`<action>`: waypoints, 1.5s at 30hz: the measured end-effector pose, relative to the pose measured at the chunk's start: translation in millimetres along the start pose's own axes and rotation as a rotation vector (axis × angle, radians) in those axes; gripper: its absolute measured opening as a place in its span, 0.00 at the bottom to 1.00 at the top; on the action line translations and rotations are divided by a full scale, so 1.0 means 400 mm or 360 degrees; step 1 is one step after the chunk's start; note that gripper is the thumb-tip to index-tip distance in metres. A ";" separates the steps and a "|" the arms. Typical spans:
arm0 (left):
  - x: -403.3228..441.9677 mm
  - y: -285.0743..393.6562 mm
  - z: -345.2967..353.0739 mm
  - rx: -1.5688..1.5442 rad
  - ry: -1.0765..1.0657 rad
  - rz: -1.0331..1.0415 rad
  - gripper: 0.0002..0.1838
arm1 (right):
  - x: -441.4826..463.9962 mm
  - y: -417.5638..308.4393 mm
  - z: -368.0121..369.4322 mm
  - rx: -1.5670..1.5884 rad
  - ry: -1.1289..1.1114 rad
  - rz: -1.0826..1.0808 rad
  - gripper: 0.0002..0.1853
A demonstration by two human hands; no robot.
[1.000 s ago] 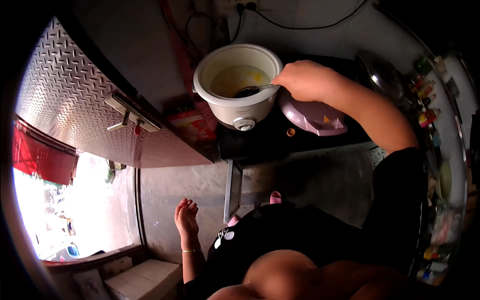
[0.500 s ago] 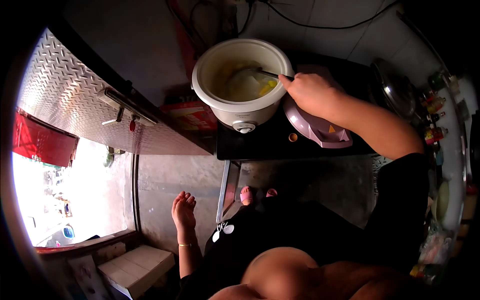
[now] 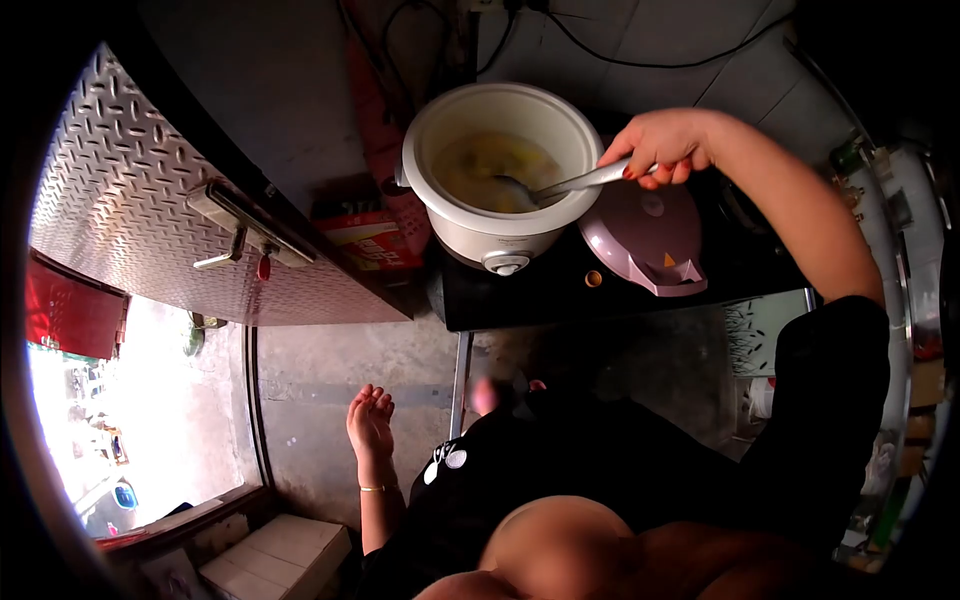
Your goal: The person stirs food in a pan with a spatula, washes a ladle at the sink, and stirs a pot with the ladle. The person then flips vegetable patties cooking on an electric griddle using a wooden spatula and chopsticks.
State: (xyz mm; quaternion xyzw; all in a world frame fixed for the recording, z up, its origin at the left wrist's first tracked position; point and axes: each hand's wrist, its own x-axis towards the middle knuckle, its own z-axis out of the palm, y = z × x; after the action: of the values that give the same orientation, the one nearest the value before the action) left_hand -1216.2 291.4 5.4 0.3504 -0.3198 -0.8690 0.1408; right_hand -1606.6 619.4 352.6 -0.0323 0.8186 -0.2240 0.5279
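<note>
My right hand [image 3: 662,148] is closed round the handle of a metal ladle [image 3: 580,181]. The ladle slants down over the rim of a white slow cooker [image 3: 430,205], its head dipping partly into cloudy liquid [image 3: 480,165] with yellowish pieces. A control knob sits on the cooker's front. Just below my right hand lies a closed pink electric appliance [image 3: 645,225] with a rounded top. My left hand [image 3: 370,425] hangs at my side over the floor, fingers loosely extended, with nothing in it.
The cooker stands on a black tabletop [image 3: 520,308], beside a small round brown object [image 3: 594,279]. A red box [image 3: 370,240] is left of it. A patterned metal door [image 3: 150,200] stands at left; a cardboard box [image 3: 275,560] lies below. Cables [image 3: 660,64] run along the wall.
My right hand has lifted and moved right, showing more of the ladle's handle, which now slants more steeply. My view has shifted slightly, and one foot has moved. My left hand stays nearly still.
</note>
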 end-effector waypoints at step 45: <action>-0.122 -0.207 0.604 0.1604 -0.1260 0.0150 0.11 | -0.089 0.566 0.416 -0.0308 0.1091 -0.1786 0.11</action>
State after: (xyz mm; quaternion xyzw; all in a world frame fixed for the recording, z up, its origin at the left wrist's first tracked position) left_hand -1352.0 487.2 109.2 0.0117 -0.7318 -0.6686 -0.1317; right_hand -1403.1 777.5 235.0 -0.4278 0.8156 -0.3879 0.0355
